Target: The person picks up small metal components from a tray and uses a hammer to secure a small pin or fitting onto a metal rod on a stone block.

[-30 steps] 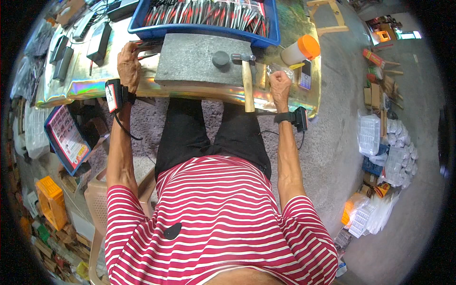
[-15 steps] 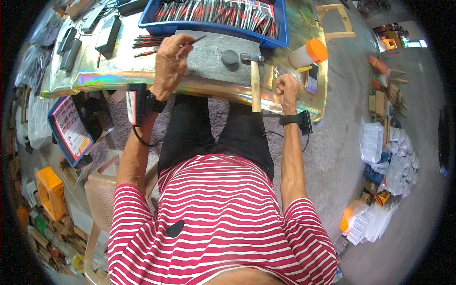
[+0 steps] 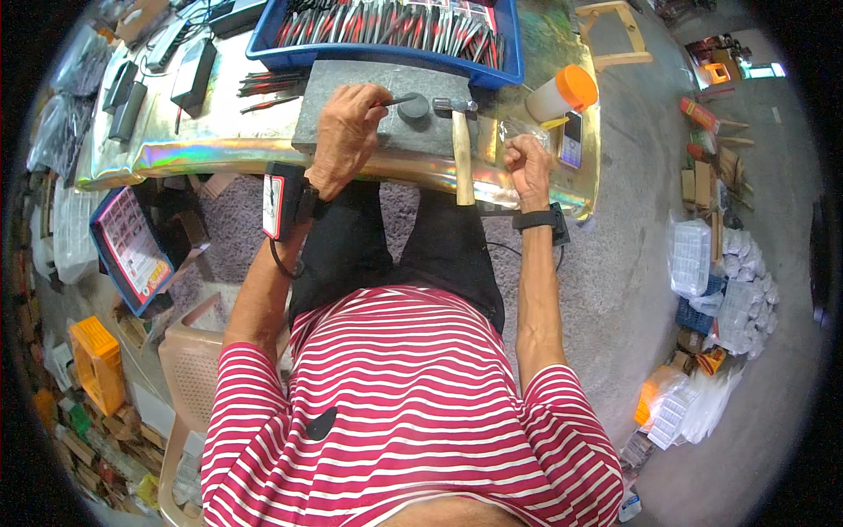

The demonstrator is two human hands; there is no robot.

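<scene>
The left hand [image 3: 345,132] pinches a slim dark rod-like tool [image 3: 400,99] between thumb and fingers over the grey rectangular stone block [image 3: 399,142]; its far end reaches the round black disc [image 3: 414,111] on the block, though contact cannot be told. The right hand [image 3: 529,167] is loosely curled at the table's edge, beside a crinkled clear plastic bag [image 3: 511,129]; whether it grips anything cannot be told. A wooden-handled metal hammer [image 3: 462,158] rests with its head on the block, handle toward the person. Red-and-black slender tools [image 3: 270,82] lie left of the block on the shiny gold-covered table [image 3: 224,132]. A white jar with an orange lid [image 3: 551,98] stands to the right. Behind the block, a blue plastic tray [image 3: 294,59] holds many similar tools. Beyond, a pale wooden frame [image 3: 637,33] stands on the grey floor [image 3: 628,132].
</scene>
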